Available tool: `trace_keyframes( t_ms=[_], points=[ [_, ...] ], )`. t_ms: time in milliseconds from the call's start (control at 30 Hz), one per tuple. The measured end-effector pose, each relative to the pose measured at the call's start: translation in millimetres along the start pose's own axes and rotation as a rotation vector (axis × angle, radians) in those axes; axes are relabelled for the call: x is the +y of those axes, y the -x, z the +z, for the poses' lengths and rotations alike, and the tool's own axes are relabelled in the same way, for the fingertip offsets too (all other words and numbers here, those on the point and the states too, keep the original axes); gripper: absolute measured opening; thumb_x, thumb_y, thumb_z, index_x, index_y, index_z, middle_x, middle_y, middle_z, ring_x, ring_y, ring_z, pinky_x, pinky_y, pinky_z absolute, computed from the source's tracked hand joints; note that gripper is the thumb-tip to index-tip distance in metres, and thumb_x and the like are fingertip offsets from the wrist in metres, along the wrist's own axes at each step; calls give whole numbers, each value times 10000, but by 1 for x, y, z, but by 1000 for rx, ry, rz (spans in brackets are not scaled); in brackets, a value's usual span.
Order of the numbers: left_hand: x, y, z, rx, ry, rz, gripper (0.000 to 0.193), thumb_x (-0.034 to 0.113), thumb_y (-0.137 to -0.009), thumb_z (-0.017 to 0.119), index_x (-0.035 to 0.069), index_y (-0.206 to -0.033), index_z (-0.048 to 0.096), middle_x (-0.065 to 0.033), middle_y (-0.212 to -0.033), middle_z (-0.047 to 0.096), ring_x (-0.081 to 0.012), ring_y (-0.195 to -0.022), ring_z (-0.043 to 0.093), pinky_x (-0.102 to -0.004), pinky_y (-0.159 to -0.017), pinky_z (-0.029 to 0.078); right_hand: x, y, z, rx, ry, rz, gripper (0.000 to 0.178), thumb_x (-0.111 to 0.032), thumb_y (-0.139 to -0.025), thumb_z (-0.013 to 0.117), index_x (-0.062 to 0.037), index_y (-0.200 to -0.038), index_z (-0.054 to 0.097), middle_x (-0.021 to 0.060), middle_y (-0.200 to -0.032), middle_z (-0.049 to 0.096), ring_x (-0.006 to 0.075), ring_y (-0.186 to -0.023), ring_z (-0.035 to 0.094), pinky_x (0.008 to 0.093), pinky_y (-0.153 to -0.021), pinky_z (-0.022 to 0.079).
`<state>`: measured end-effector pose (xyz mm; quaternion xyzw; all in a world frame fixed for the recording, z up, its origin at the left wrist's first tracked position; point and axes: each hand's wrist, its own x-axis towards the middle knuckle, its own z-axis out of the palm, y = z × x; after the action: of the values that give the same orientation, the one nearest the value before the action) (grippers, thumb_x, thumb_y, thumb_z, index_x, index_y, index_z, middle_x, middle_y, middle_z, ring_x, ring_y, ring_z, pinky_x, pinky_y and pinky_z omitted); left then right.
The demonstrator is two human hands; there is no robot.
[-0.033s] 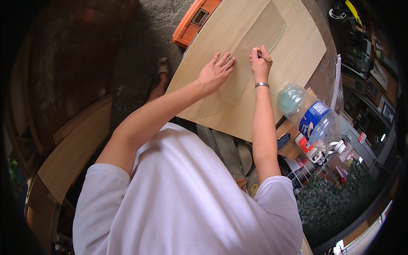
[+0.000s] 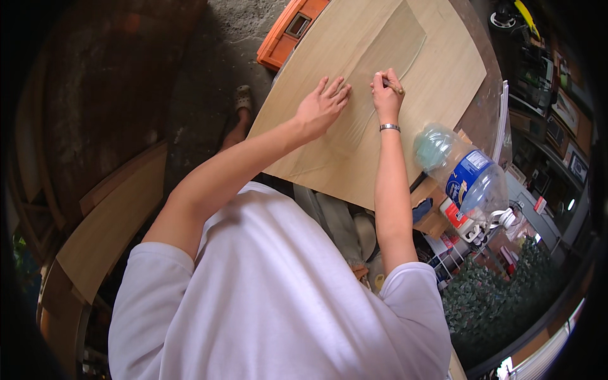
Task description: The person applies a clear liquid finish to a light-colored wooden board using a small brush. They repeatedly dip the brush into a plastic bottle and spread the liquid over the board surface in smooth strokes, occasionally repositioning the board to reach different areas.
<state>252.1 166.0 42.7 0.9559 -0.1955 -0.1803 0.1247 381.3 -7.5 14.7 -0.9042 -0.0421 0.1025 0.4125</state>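
Note:
A pale wooden board (image 2: pixel 310 155) lies in front of me, with a thin see-through sheet (image 2: pixel 396 47) on it that has a curved edge on its right side. My left hand (image 2: pixel 323 109) rests flat with fingers spread, its fingertips by the left side of the sheet. Near the sheet's curved edge, my right hand (image 2: pixel 386 98) is closed around a slim pen-like tool (image 2: pixel 399 91). Its back end sticks out to the right of the fingers; the tip is hidden by the hand. A metal band (image 2: pixel 389 127) circles my right wrist.
Right of my right forearm lies a large clear plastic bottle (image 2: pixel 437 149) with a blue label. An orange case (image 2: pixel 285 41) sits beyond the board's left edge. A leafy plant (image 2: pixel 494 304) and cluttered shelves stand at right. Someone's foot in a clog (image 2: pixel 243 98) shows at left.

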Motion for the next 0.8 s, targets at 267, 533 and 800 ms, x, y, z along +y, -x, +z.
trace_keyframes(
  t_ms=[267, 533, 800],
  points=[
    [-5, -3, -1, 0, 15, -5, 1132, 411, -637, 856, 88, -1533, 244, -30, -1611, 211, -253, -1499, 143, -479, -1220, 151, -3, 46, 7, -26, 91, -1, 157, -103, -899, 615, -19, -800, 525, 104, -649, 598, 185, -559, 571, 313, -555, 453],
    [-6, -4, 6, 79, 38, 30, 1024, 366, -641, 858, 54, -1477, 355, -75, -1570, 300, -281, -1478, 216, -501, -1196, 201, -16, 101, 13, -16, 135, -14, 150, -93, -916, 607, -2, -833, 520, 99, -667, 588, 153, -585, 557, 304, -592, 470],
    [-6, -2, 2, 48, 9, 15, 1069, 382, -638, 859, 70, -1503, 315, -47, -1591, 263, -258, -1486, 191, -483, -1205, 188, -18, 146, 20, -21, 152, -77, 177, -16, -882, 627, -2, -797, 473, 163, -648, 539, 346, -554, 534, 362, -533, 435]
  ],
)
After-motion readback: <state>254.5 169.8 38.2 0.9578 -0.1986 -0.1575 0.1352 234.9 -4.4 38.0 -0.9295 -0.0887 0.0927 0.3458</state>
